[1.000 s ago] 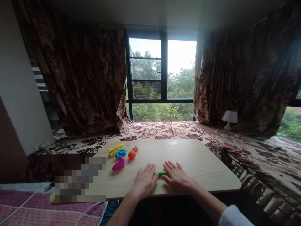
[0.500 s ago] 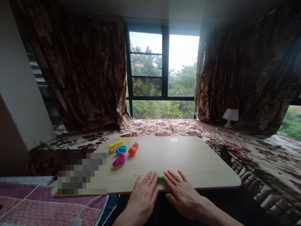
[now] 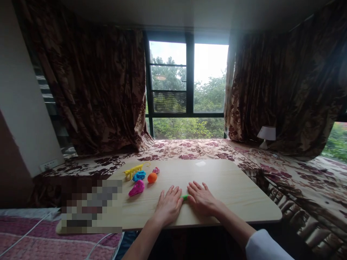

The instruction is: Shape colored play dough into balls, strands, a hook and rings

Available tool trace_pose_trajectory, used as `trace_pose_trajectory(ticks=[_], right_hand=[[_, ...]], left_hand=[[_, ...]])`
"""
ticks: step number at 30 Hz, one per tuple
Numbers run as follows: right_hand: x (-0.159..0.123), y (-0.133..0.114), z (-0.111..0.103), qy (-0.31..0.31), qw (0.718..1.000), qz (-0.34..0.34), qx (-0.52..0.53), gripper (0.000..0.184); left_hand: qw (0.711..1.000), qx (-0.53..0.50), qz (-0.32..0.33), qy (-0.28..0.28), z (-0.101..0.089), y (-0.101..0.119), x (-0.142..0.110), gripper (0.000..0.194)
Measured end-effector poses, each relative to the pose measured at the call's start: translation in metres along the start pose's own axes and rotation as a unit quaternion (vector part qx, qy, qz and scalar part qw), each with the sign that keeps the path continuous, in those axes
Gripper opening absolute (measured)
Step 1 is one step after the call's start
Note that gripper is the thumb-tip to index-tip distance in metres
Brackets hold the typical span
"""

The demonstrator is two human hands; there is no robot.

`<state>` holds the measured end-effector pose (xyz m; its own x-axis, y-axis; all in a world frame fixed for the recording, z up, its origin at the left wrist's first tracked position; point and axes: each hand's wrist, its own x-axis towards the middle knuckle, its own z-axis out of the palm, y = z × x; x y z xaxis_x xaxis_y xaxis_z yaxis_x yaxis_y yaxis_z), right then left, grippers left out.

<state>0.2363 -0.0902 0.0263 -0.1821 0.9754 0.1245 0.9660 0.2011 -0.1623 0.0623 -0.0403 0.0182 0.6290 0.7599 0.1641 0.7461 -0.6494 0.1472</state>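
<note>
1. Green roll [image 3: 184, 197]: lies on the pale wood tabletop [image 3: 225, 180], close to the person's side. From where I stand, only a short middle stretch shows between the two hands; the ends are hidden.
2. Left hand [image 3: 168, 205]: palm down, fingers extended, over the roll's left end. Grip released, not clenched.
3. Right hand [image 3: 201, 199]: palm down, fingers spread a little, over the roll's right end. Grip likewise released. White sleeve [image 3: 267, 245] on this arm.
4. Beyond the left hand, toward the far left: magenta lump [image 3: 136, 188], orange ball [image 3: 152, 177], blue lump [image 3: 139, 176], small pink lump [image 3: 156, 170], spiky yellow piece [image 3: 133, 172]. Magenta sits nearest the person; yellow lies just beside blue.
5. Left end of tabletop: pixelated patch, contents unreadable.
6. Past the far edge: flower-patterned cloth [image 3: 187, 148], then window [image 3: 208, 79] with trees outside, dark curtains [image 3: 108, 90] either side. White-shaded lamp [image 3: 266, 133] stands at right.
</note>
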Motion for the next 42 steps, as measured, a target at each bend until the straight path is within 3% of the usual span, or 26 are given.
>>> trace_pose_trajectory(ticks=[5,8,10,14,18,21,24,30,35,42], right_hand=[[-0.070,-0.023,-0.001,-0.002,0.996,-0.079,0.042,0.057],[-0.084,-0.027,-0.005,-0.018,0.994,-0.092,0.054,0.060],[-0.071,-0.022,-0.005,-0.017,0.996,-0.080,0.044,0.060],[-0.019,-0.001,-0.004,-0.002,1.000,-0.014,0.005,0.060],[0.012,0.018,-0.009,-0.029,0.999,0.012,0.020,0.057],[0.011,0.019,-0.014,-0.046,0.998,0.017,0.043,0.056],[0.007,0.006,-0.015,-0.023,0.999,-0.009,0.047,0.056],[-0.015,-0.031,0.001,0.015,0.999,-0.046,0.020,0.058],[-0.037,-0.040,0.011,0.044,0.995,-0.087,0.011,0.061],[0.027,-0.023,0.003,0.018,1.000,0.009,0.003,0.069]], left_hand=[[0.998,-0.021,0.066,0.008,-0.002,0.007,-0.057,0.047],[0.997,-0.022,0.074,0.000,-0.003,0.008,-0.068,0.048],[0.998,-0.017,0.064,-0.002,-0.002,0.007,-0.057,0.049],[1.000,-0.016,0.009,-0.011,0.000,-0.006,-0.011,0.051],[0.995,-0.100,-0.004,-0.015,-0.001,-0.032,0.015,0.048],[0.980,-0.188,-0.008,0.060,-0.003,-0.047,0.008,0.044],[0.969,-0.216,-0.011,0.115,-0.004,-0.050,-0.005,0.035],[0.956,-0.238,0.004,0.170,-0.006,-0.043,-0.023,0.022],[0.936,-0.290,-0.025,0.197,-0.006,-0.044,-0.032,0.027],[0.918,-0.318,-0.081,0.225,-0.005,-0.049,-0.028,0.033]])
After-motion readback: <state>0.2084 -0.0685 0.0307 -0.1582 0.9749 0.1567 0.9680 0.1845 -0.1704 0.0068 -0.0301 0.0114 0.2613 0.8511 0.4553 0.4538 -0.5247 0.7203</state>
